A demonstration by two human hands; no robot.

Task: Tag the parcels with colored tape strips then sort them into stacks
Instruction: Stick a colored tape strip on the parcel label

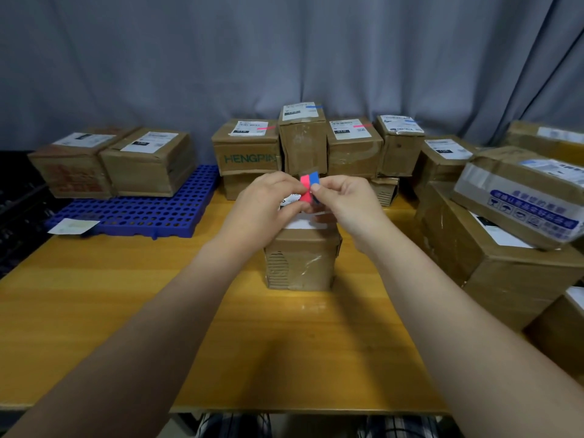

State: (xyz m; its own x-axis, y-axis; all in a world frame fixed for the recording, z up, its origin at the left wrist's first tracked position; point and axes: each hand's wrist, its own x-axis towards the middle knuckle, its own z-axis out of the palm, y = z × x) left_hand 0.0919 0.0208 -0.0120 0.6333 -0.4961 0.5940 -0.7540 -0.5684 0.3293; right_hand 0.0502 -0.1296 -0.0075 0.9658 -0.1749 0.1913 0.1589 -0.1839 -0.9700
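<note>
A small brown parcel (301, 260) with a white label stands on the wooden table (94, 311) in front of me. Above it my left hand (268, 200) and my right hand (344, 200) together pinch a small pad of pink and blue tape strips (309, 184). Behind the hands stands a row of parcels: a tall box tagged blue (302, 134), two boxes tagged pink (246, 147) (352, 143), and another tagged blue (399, 143). The near parcel's top is mostly hidden by my hands.
Two untagged parcels (113, 162) sit on a blue perforated pallet (136, 210) at the left, with a loose white slip (72, 226) at its front edge. Several more parcels (505, 232) are piled at the right. A grey curtain hangs behind.
</note>
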